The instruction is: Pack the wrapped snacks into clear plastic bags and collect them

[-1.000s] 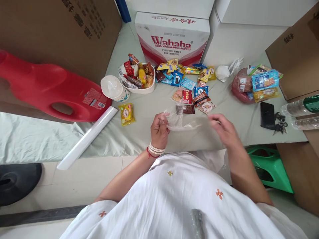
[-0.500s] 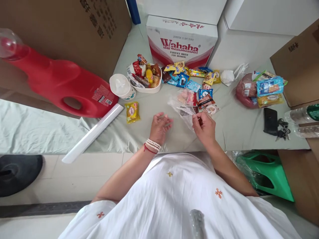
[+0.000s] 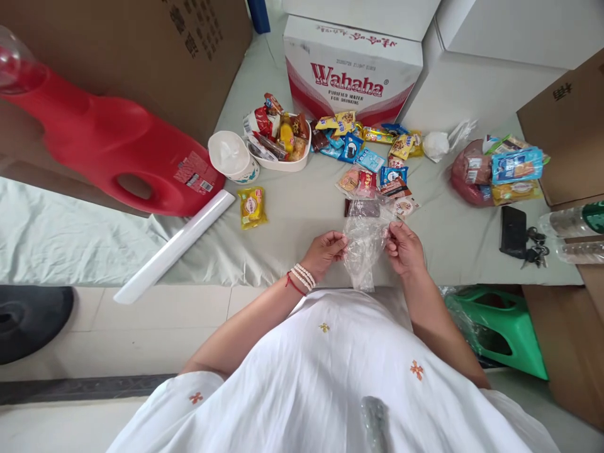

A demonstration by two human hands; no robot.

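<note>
A crumpled clear plastic bag [image 3: 363, 242] is stretched between my two hands, near the table's front edge. My left hand [image 3: 325, 251] pinches its left side, and my right hand [image 3: 404, 248] grips its right side. Just beyond the bag lie wrapped snacks, among them a dark brown packet [image 3: 361, 208], partly seen through the plastic, a red-and-clear packet [image 3: 367, 182] and a round wrapped snack [image 3: 404, 206]. To the left of my hands a yellow snack packet [image 3: 253, 207] rests alone on the cloth.
A white snack tub [image 3: 287, 165] and paper cup [image 3: 233, 158] stand behind, left. A red detergent jug [image 3: 155, 145] and white roll [image 3: 174, 247] lie left. The Wahaha box [image 3: 353, 75] closes the back. Rightward are a reddish bowl [image 3: 460, 182], black wallet [image 3: 513, 231] and keys [image 3: 536, 248].
My left hand, apart from the bag with loose fingers before, has moved right and taken hold of it. My right hand has shifted slightly right and nearer, and the bag is now spread between both.
</note>
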